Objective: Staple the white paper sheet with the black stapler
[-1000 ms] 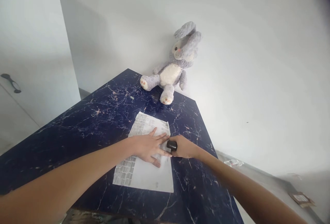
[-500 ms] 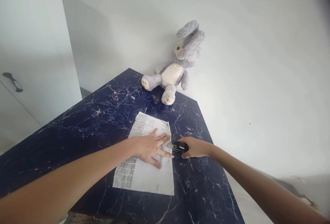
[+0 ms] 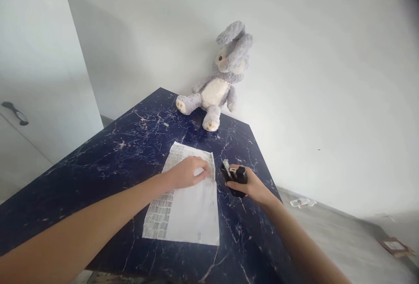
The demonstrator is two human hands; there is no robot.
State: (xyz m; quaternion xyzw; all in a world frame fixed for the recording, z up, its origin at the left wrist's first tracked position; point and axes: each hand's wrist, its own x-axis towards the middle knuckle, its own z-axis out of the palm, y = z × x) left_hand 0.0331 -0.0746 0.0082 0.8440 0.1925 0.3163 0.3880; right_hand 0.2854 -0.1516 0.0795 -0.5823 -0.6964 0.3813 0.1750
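A printed sheet of paper (image 3: 193, 218) lies on the dark blue marbled table (image 3: 108, 179). Over its right half, my left hand (image 3: 190, 172) is closed, thumb and fingertips meeting near the right edge in a pinch. Whether anything is between those fingertips I cannot make out. Just right of the sheet, my right hand (image 3: 250, 186) grips a black stapler (image 3: 237, 181), tilted, its metal front end pointing up and left. The stapler is apart from the paper.
A grey plush rabbit (image 3: 214, 92) sits at the table's back edge against the wall. To the left stands a white cabinet with a dark handle (image 3: 15, 113). On the floor at the right lie a clear plastic item (image 3: 303, 203) and a brown package (image 3: 394, 245).
My left hand has gone from lying flat and spread on the paper to a closed pinch. My right hand has drawn the stapler off the paper's edge and tilted it up.
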